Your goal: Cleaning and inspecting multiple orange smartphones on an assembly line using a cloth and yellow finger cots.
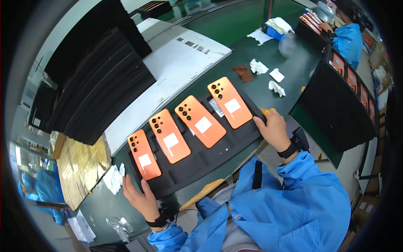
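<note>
A black foam tray lies on the green bench in front of me, tilted so its right end is farther away. Several orange phones, back side up with white labels, rest across it, from the leftmost phone to the rightmost phone. My right hand grips the tray's right end, thumb on top, yellow covers on its fingertips. At the left end, my left hand has its fingers stretched and apart, with the thumb touching or close to the tray edge beside the leftmost phone.
Behind the tray stands a stack of black trays on a white board. Crumpled white tissues and a brown cloth lie farther back. At right, a black tray stack bears more orange phones. A co-worker handles phones beyond.
</note>
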`<state>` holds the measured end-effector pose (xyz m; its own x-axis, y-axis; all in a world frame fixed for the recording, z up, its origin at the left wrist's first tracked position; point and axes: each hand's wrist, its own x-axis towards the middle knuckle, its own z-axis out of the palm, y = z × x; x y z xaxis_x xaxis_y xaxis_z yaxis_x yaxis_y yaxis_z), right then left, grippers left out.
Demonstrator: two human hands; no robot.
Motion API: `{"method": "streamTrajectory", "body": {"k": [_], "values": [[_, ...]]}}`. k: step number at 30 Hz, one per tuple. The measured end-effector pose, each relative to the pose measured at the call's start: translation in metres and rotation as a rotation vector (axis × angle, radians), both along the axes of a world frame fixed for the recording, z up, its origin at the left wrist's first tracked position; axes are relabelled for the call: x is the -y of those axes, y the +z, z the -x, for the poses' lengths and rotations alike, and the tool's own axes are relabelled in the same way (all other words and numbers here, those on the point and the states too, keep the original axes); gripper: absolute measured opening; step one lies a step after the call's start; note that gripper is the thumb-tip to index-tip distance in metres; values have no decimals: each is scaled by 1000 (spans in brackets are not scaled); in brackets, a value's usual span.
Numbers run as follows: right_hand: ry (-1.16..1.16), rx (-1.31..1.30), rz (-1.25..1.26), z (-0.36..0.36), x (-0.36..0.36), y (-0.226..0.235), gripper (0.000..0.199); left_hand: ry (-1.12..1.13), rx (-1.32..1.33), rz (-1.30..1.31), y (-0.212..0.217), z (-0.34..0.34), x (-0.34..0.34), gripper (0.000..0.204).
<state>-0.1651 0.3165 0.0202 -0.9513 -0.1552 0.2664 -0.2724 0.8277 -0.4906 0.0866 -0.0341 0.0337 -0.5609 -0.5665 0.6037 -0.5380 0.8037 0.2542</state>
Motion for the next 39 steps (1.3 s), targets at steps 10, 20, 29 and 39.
{"method": "streamTrajectory", "body": {"k": [10,20,29,39], "values": [[176,-292,150,20,-1,-6,28,-42,-179,-1036,-32,-19,65,48],[225,-428,159,108,12,23,28,-333,-616,-1508,-8,10,18,32],[103,-234,130,202,62,28,31,-236,-909,-1495,19,70,-22,18],[160,-577,479,145,100,4,41,-218,-959,-1544,-14,120,-53,22]]}}
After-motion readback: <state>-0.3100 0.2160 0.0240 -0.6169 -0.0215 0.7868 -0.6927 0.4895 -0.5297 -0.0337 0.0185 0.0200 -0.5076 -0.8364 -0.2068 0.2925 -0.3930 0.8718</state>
